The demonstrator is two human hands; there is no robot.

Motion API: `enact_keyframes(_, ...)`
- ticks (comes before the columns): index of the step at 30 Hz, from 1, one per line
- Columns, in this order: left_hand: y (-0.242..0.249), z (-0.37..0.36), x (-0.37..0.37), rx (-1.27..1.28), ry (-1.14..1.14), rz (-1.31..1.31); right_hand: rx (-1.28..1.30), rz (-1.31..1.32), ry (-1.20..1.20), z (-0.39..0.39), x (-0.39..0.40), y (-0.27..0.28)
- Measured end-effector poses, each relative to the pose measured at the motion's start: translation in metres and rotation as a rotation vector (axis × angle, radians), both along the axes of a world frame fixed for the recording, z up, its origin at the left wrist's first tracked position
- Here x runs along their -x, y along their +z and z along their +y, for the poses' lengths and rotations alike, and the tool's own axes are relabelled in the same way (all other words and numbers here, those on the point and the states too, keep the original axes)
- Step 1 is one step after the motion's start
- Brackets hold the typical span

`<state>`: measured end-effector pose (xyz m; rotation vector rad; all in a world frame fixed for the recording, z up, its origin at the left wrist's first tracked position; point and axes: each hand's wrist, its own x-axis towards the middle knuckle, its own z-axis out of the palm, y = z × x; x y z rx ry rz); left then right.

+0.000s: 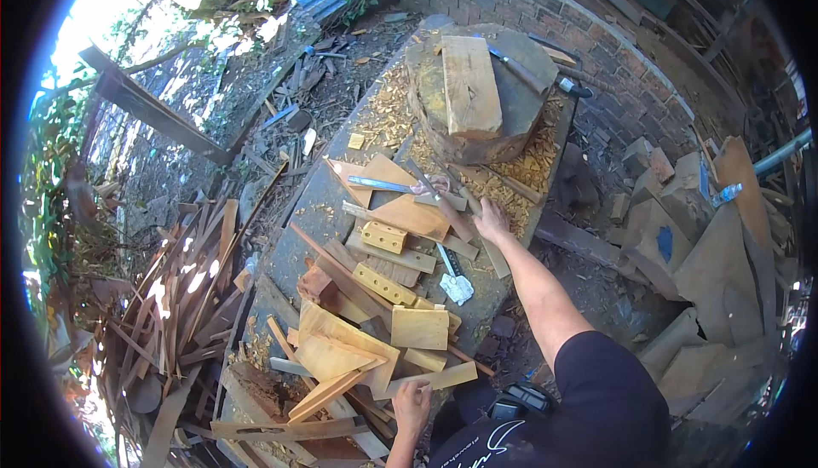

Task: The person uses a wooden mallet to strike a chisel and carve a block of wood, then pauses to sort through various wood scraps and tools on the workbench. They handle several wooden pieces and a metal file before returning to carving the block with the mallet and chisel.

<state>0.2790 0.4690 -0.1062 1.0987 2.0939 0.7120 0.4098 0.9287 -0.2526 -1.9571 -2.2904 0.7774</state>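
At the right side of the worktable, my right hand (492, 221) closes around the end of a long, narrow dark tool (460, 187), perhaps a file. Beside it lie another long tool (453, 215), a blue-handled tool (379, 184) and a crumpled cloth (430, 185). My left hand (411, 407) is low in front of my body with its fingers curled. It is close to a pale wood strip (439, 378); what its fingers hold, if anything, is hidden. Drilled wooden blocks (383, 236) and a square-edged block (419, 329) lie between my hands.
A thick tree-stump block (426, 114) with a plank (471, 89) on it stands at the table's far end among wood chips (383, 110). Scrap wood (183, 298) is heaped on the left. A brick wall (545, 12) runs behind, with large offcuts (665, 238) on the right.
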Motion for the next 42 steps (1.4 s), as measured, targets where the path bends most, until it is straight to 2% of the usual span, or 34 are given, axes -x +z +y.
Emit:
enact_keyframes(2, 0.001, -0.002, 0.003, 0.013, 0.049, -0.04, 0.188, 0.052, -0.032, 0.005, 0.003, 0.011)
enact_keyframes(4, 0.002, -0.006, 0.006, 0.031, 0.1, -0.088, 0.14, 0.063, -0.053, 0.001, 0.001, 0.016)
enact_keyframes(6, -0.002, -0.011, 0.006, 0.005, 0.148, -0.101, 0.191, 0.396, -0.043, -0.001, -0.008, 0.023)
enact_keyframes(7, -0.004, -0.015, 0.006, 0.003, 0.183, -0.142, 0.203, 0.383, -0.015, -0.006, -0.014, 0.026)
enact_keyframes(10, 0.006, -0.018, 0.003, 0.06, 0.285, -0.213, 0.217, 0.813, -0.099, -0.041, -0.023, 0.043)
enact_keyframes(12, 0.006, -0.023, 0.001, 0.047, 0.287, -0.201, 0.126, 0.773, -0.057, -0.066, -0.03, 0.058)
enact_keyframes(16, -0.005, -0.025, -0.005, 0.076, 0.31, -0.329, 0.605, 0.96, -0.166, -0.137, -0.032, 0.126)
enact_keyframes(18, 0.002, -0.014, -0.008, 0.088, 0.294, -0.37, 0.739, 0.991, -0.163, -0.175, -0.031, 0.133)
enact_keyframes(20, 0.014, 0.002, -0.011, -0.043, 0.27, -0.438, 0.886, 0.977, -0.098, -0.216, -0.026, 0.147)
enact_keyframes(22, 0.009, 0.008, -0.013, -0.048, 0.226, -0.472, 0.921, 0.934, 0.017, -0.257, -0.017, 0.167)
enact_keyframes(24, 0.017, 0.019, -0.015, -0.232, 0.352, -0.751, 0.976, 0.967, 0.164, -0.294, -0.012, 0.162)
enact_keyframes(26, 0.025, 0.017, -0.013, -0.206, 0.343, -0.809, 0.826, 0.8, 0.335, -0.327, -0.005, 0.174)
enact_keyframes(27, 0.025, 0.014, -0.012, -0.243, 0.415, -0.893, 0.768, 0.7, 0.387, -0.339, 0.003, 0.187)
enact_keyframes(28, 0.026, 0.01, -0.011, -0.281, 0.486, -0.976, 0.655, 0.938, 0.4, -0.361, 0.007, 0.203)
enact_keyframes(30, 0.034, -0.007, -0.005, -0.285, 0.522, -0.985, 0.6, 0.735, 0.542, -0.378, 0.008, 0.194)
enact_keyframes(31, 0.035, -0.019, -0.001, -0.309, 0.518, -0.929, 0.581, 0.742, 0.548, -0.384, 0.01, 0.191)
enact_keyframes(33, 0.031, -0.047, 0.008, -0.334, 0.552, -0.902, 0.537, 0.704, 0.803, -0.399, 0.016, 0.197)
enact_keyframes(36, 0.039, -0.088, 0.013, -0.421, 0.616, -0.828, 0.389, 0.628, 0.937, -0.427, 0.02, 0.2)
enact_keyframes(37, 0.029, -0.105, 0.019, -0.428, 0.574, -0.724, 0.374, 0.633, 0.945, -0.433, 0.022, 0.201)
enact_keyframes(40, 0.022, -0.153, 0.028, -0.459, 0.574, -0.728, 0.361, 0.459, 1.063, -0.445, 0.028, 0.202)
enact_keyframes(41, 0.022, -0.167, 0.029, -0.477, 0.578, -0.724, 0.338, 0.489, 1.04, -0.448, 0.03, 0.192)
enact_keyframes(42, 0.023, -0.181, 0.03, -0.439, 0.583, -0.599, 0.328, 0.484, 1.056, -0.449, 0.034, 0.186)
